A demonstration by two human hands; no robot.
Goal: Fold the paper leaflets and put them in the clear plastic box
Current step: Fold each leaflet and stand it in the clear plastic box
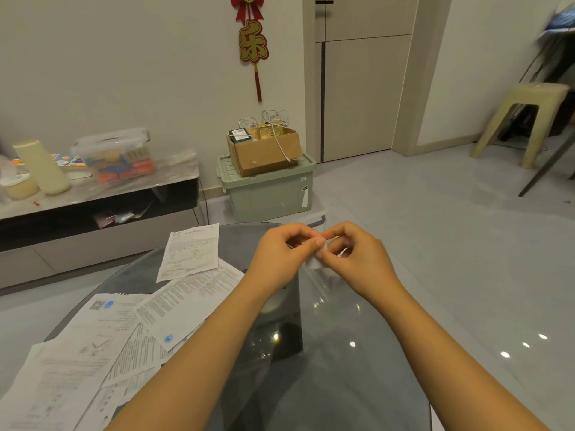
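We hold a small folded leaflet (318, 259) between both hands above the glass worktop (357, 353), toward its twelve o'clock edge; the left hand (281, 255) has its fingers curled in with the thumb tip pressed on the white paper, and the right hand (354, 256) pinches the same scrap from the three o'clock side, fingers bent round it. The paper is thin and very light, already folded down small, so we judge it will want to spring open; best kept nipped along the crease and near the corners, not at the loose flap. It creases easily and could tear if pulled between the hands, so firm pressure with no tugging suits it.

The unfolded leaflets (102, 343) lie spread and overlapping at the worktop's eight to ten o'clock, one sheet (189, 251) farthest out at eleven o'clock; they are limp, and on the slick glass we expect them to slide, so lifting by an edge or corner seems wisest. A clear plastic box (112, 155) stands on the low cabinet (93, 194) by the wall, well apart at ten o'clock; we cannot tell whether it is the one meant for the leaflets.
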